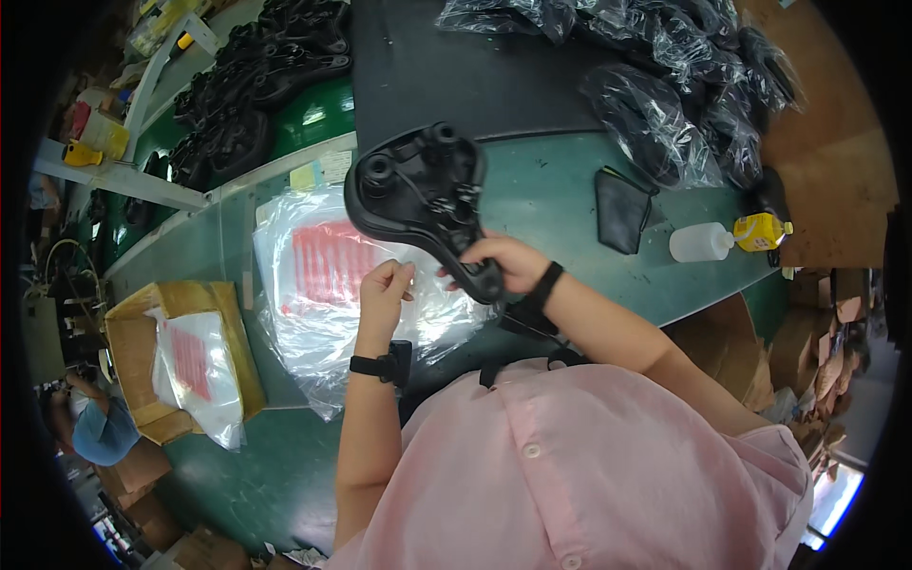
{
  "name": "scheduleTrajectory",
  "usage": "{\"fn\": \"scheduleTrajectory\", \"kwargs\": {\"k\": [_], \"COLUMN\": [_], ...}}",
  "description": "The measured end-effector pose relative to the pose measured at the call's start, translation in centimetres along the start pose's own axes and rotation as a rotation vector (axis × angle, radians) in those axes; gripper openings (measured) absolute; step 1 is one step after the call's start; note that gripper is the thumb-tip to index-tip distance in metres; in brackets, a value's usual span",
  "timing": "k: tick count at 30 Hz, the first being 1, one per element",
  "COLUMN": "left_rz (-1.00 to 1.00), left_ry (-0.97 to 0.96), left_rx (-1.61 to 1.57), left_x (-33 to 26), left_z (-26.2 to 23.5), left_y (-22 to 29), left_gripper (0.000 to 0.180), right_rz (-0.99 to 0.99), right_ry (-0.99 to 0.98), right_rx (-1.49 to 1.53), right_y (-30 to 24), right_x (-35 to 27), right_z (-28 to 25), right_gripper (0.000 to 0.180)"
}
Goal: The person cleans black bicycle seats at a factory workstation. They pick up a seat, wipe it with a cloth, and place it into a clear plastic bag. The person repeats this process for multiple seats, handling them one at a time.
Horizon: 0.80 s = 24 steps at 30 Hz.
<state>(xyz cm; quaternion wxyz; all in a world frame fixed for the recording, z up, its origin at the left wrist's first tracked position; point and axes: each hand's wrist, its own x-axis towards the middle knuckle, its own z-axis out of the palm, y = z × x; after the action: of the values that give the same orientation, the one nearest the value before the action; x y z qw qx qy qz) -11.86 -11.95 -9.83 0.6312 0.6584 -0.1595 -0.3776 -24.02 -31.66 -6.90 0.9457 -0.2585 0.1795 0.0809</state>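
Holding a black bicycle saddle point(418, 204) underside up, my right hand point(503, 264) is closed around its narrow nose, with the wide rear end tipped away from me toward twelve o'clock. My left hand point(385, 290) is narrowed to a pinch on the edge of a clear plastic bag point(323, 285) with red printing, the top one of a loose stack lying on the green worktable point(541, 190) just at nine o'clock of the saddle's nose. As I judge it, this saddle is not bagged yet: it hangs above the stack, still outside the plastic, and I cannot tell whether the bag's mouth is open under my fingers. So picking up the saddle and getting hold of a bag look done, while opening the bag, sliding the saddle in and setting it aside look left. At one to two o'clock, well apart from my hands, a heap of bagged saddles point(665, 85) in clear plastic lies on the table, which suggests a good share of the work is behind me. At ten to eleven o'clock a pile of bare black saddles point(256, 76) waits beyond the table's edge, so plenty remains. A cardboard box point(180, 356) with more printed bags sits at eight o'clock, and a white squeeze bottle point(701, 242) and a yellow bottle point(762, 231) stand at three o'clock, untouched.
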Motion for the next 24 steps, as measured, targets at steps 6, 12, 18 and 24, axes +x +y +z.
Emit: {"fn": "scheduleTrajectory", "kwargs": {"k": [6, 12, 18, 24], "left_rz": [0.094, -0.014, -0.114, 0.036], "left_ry": [0.197, 0.180, 0.063, 0.343], "left_rx": [0.136, -0.136, -0.141, -0.662], "left_x": [-0.9, -2.0, -1.2, -2.7], "left_z": [-1.9, -4.4, -2.3, -6.1], "left_y": [0.3, 0.3, 0.3, 0.8], "left_gripper": [0.013, 0.012, 0.005, 0.005], "right_rz": [0.068, 0.157, 0.176, 0.090], "right_ry": [0.113, 0.042, 0.026, 0.129], "right_rx": [0.101, 0.033, 0.160, 0.050], "right_y": [3.4, 2.8, 5.6, 5.1], "right_x": [5.8, 3.5, 4.8, 4.8], "right_z": [-1.9, -1.8, -1.7, -1.7], "right_gripper": [0.038, 0.042, 0.038, 0.044]}}
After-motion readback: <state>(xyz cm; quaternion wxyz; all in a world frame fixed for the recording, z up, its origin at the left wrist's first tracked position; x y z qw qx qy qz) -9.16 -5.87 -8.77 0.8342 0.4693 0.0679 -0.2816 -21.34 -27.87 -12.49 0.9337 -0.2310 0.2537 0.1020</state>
